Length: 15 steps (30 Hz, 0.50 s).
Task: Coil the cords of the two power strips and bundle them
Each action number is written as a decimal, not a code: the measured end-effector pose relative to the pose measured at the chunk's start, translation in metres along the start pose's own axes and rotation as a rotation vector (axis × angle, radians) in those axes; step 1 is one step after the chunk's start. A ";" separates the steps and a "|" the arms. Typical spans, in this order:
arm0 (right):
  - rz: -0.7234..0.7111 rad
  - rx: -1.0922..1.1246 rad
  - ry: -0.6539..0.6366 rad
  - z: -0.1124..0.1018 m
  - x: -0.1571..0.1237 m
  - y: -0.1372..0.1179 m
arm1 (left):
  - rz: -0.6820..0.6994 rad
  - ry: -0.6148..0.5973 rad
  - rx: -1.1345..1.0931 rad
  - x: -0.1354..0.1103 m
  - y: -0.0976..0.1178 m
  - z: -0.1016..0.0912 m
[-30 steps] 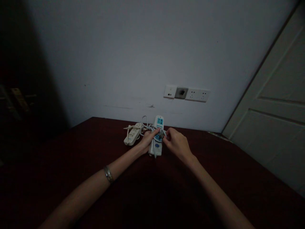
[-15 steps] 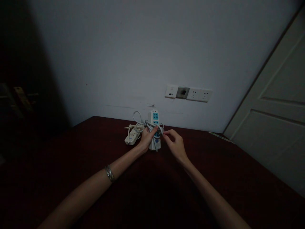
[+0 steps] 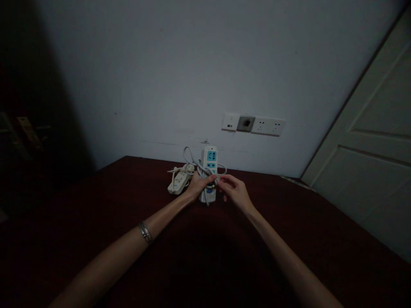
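Note:
A white power strip [image 3: 211, 155] with blue socket faces is held tilted up above the dark red table. Its pale cord [image 3: 205, 170] is looped and bundled across its middle. My left hand [image 3: 198, 185] wraps around the strip and cord from the left, thumb over the bundle. At the right side, my right hand [image 3: 236, 191] pinches a piece of the cord between thumb and fingertips. Just left of my left hand lies a second, cream power strip [image 3: 176, 184] with its own cord wound about it.
The dark red table [image 3: 128, 192] meets a pale wall [image 3: 154, 85] behind. Wall sockets [image 3: 268, 126] are mounted to the right above the table. A white panelled door [image 3: 369, 141] stands at the right, and a dark door with a brass handle plate [image 3: 28, 130] at the left.
The held power strip has shifted slightly to the right and turned a little more upright. My right hand has moved in closer to my left thumb at the cord.

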State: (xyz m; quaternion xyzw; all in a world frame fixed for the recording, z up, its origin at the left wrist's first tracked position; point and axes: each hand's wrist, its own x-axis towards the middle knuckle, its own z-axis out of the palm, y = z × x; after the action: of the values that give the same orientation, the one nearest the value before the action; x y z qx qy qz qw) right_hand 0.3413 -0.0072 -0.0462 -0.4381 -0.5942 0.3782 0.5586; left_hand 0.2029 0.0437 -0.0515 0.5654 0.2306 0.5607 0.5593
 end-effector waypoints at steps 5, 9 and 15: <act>-0.433 -0.472 -0.016 -0.015 0.000 -0.007 | -0.046 -0.035 0.049 0.001 0.005 0.004; -0.507 -0.830 -0.017 -0.023 -0.004 -0.013 | -0.087 -0.111 -0.014 -0.002 0.008 0.007; -0.489 -1.276 -0.032 -0.025 -0.007 -0.025 | -0.304 -0.147 -0.199 -0.005 0.005 0.012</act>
State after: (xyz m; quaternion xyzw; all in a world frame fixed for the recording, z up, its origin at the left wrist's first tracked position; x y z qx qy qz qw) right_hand 0.3632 -0.0236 -0.0225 -0.5291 -0.7908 -0.1769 0.2517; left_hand 0.2105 0.0335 -0.0463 0.5053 0.2153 0.4469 0.7061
